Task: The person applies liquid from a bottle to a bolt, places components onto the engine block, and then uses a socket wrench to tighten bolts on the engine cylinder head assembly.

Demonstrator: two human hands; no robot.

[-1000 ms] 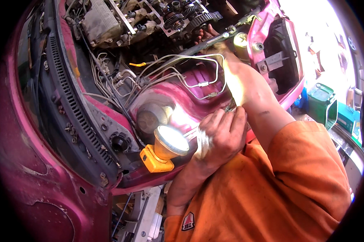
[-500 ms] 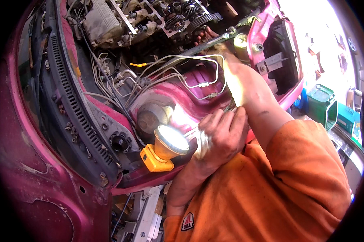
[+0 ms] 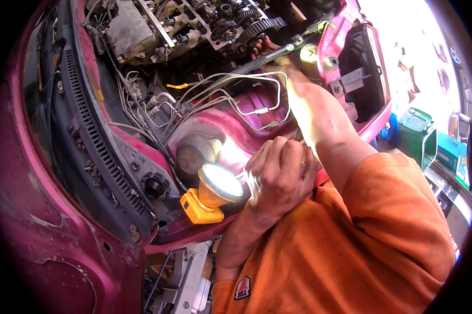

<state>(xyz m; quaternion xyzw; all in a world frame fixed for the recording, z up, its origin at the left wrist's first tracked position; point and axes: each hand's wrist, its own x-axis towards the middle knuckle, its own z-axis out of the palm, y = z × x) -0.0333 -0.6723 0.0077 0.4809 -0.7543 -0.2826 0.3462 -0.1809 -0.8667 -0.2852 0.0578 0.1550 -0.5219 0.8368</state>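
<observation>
My left hand (image 3: 282, 172) is closed beside the pink inner wing (image 3: 259, 125), around something largely hidden, perhaps slender. A yellow work lamp (image 3: 204, 208) shines just left of it. My right arm reaches past bent metal pipes (image 3: 246, 112) and under a long dark bar (image 3: 270, 55); the curled fingers of my right hand (image 3: 262, 48) show beneath a toothed gear (image 3: 262, 27) on the exposed engine. What those fingers grip is hidden.
The engine (image 3: 131, 34) fills the upper middle. The windscreen cowl (image 3: 97, 125) and pink bodywork (image 3: 47, 225) run down the left. A headlamp housing (image 3: 364, 68) is at the front corner. A green bin (image 3: 414, 133) and a teal container (image 3: 450, 154) stand outside at right.
My left hand has turned slightly and shifted a little left, its knuckles higher. My right forearm has shifted slightly up and left, its fingers still under the gear.
</observation>
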